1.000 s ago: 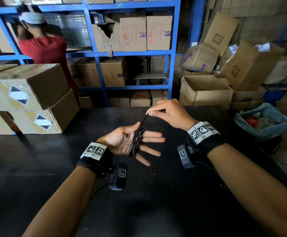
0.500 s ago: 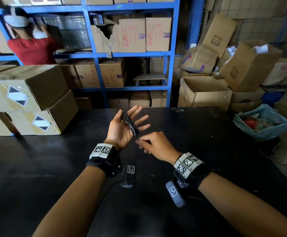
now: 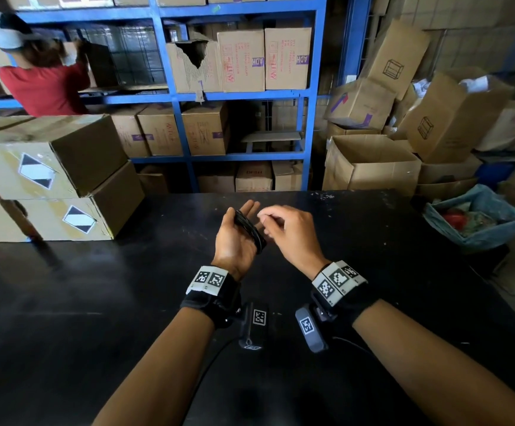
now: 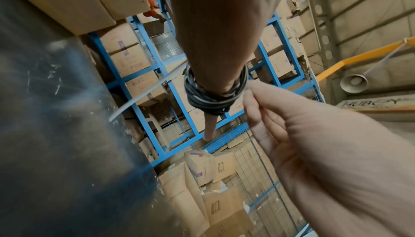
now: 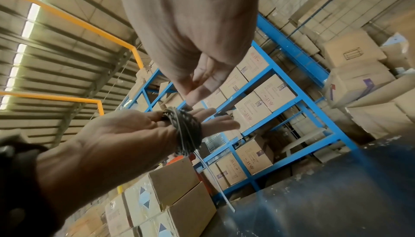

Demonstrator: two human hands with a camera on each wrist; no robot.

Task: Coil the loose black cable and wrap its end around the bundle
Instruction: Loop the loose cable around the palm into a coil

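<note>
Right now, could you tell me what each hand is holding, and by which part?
The cable is coiled round the left hand fingers. The right hand pinches its end beside the coil.

one coiled black cable [image 3: 250,229], two hands, one black table [image 3: 96,302], one blue shelving rack [image 3: 308,118]

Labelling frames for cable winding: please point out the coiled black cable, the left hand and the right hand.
coiled black cable [image 5: 187,130]: right wrist view, middle of wraps.
left hand [image 3: 234,241]: head view, palm.
right hand [image 3: 293,235]: head view, back.

A scuffed black flat tabletop [image 3: 96,318] fills the lower frame; two stacked brown cardboard boxes [image 3: 50,179] sit at its left edge.
</note>
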